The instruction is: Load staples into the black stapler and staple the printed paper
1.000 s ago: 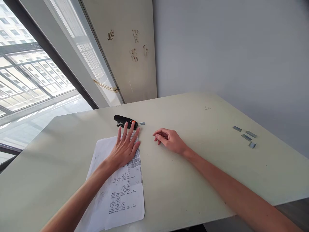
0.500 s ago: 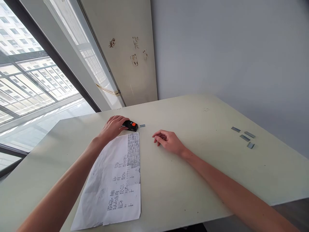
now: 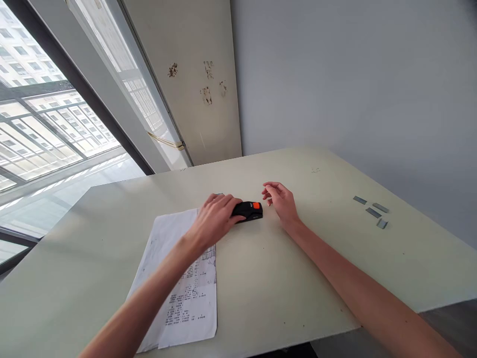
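My left hand (image 3: pixel 219 214) is closed around the rear of a black stapler (image 3: pixel 250 211) with an orange patch on top. The stapler's front end points right. Beneath my left forearm lies a stack of printed paper (image 3: pixel 175 233), with its upper right part hidden by the hand. Just right of the stapler, my right hand (image 3: pixel 280 201) hovers or rests near the tabletop with its fingers loosely bent and apart, holding nothing. At the right of the table lie several grey staple strips (image 3: pixel 373 213).
The pale table (image 3: pixel 316 278) meets a grey wall (image 3: pixel 354 74) at the back right. A stained beige panel (image 3: pixel 186 54) stands behind it. Windows (image 3: pixel 55 124) run along the left side.
My left hand has moved right and slightly nearer, carrying the stapler off the paper's top edge. My right hand has shifted right and farther away, its fingers still loosely bent.
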Tool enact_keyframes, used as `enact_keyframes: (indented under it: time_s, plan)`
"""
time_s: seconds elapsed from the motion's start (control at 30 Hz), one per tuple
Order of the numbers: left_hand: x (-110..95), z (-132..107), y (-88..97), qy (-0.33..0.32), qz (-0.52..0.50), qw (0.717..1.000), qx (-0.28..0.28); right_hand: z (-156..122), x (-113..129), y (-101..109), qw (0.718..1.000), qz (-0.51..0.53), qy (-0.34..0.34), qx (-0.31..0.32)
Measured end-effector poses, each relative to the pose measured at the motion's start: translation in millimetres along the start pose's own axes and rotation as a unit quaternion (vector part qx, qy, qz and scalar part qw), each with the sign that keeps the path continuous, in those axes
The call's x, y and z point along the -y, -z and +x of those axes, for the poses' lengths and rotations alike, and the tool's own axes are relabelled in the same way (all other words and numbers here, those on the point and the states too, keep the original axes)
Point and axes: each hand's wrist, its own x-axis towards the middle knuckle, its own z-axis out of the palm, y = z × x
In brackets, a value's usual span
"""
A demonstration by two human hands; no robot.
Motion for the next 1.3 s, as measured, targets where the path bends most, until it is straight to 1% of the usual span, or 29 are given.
enact_keyframes:
  time_s: [0.07, 0.13, 0.2, 0.27, 0.37, 0.47, 0.53, 0.6, 0.67, 0.83, 0.93, 1.1, 1.23, 1.3]
  plan:
    - [-18.2, 5.6, -13.9, 0.002, -0.011, 1.0, 0.008, 3.0, 2.1, 6.4, 1.0, 0.003, -0.003, 0.015]
    - [-32.1, 11.4, -26.4, -0.001, -0.02, 1.0, 0.006, 4.8, 3.7, 10.5, 1.0, 0.002, -0.006, 0.03]
    - [-41.6, 16.7, -35.6, -0.002, -0.031, 1.0, -0.001, 6.2, 4.2, 12.7, 0.999, -0.001, -0.009, 0.038]
    - [-45.4, 19.5, -40.6, 0.003, -0.042, 0.999, -0.01, 7.3, 3.9, 13.7, 0.999, -0.009, -0.014, 0.048]
    - [-38.7, 14.5, -41.0, 0.017, -0.07, 0.997, -0.023, 8.3, 2.7, 14.3, 0.996, -0.031, -0.019, 0.079]
    - [-22.0, -1.8, -38.1, 0.05, -0.114, 0.992, -0.029, 8.5, 1.4, 15.3, 0.992, -0.054, -0.02, 0.112]
    - [-11.6, -13.9, -37.3, 0.077, -0.135, 0.987, -0.031, 8.4, 0.1, 16.2, 0.99, -0.068, -0.018, 0.124]
    - [-5.6, -22.6, -38.4, 0.096, -0.148, 0.984, -0.036, 8.0, -1.6, 17.1, 0.989, -0.077, -0.017, 0.128]
    - [-4.3, -26.3, -41.4, 0.101, -0.154, 0.982, -0.039, 7.5, -3.4, 17.5, 0.988, -0.082, -0.015, 0.129]
    - [-10.1, -24.4, -49.3, 0.094, -0.152, 0.983, -0.039, 5.2, -3.6, 16.9, 0.988, -0.084, -0.012, 0.131]
    - [-10.0, -27.4, -49.3, 0.098, -0.15, 0.983, -0.042, 1.5, 2.2, 16.6, 0.985, -0.084, -0.017, 0.151]
    - [2.2, -42.9, -38.3, 0.089, -0.146, 0.985, -0.034, -5.9, 14.7, 18.3, 0.969, -0.106, -0.043, 0.218]
    - [16.5, -56.3, -25.9, 0.064, -0.153, 0.986, -0.012, -6.8, 19.2, 20.0, 0.958, -0.139, -0.044, 0.246]
    - [23.3, -56.8, -20.6, 0.07, -0.16, 0.985, 0.003, -5.8, 19.5, 20.3, 0.956, -0.143, -0.041, 0.253]
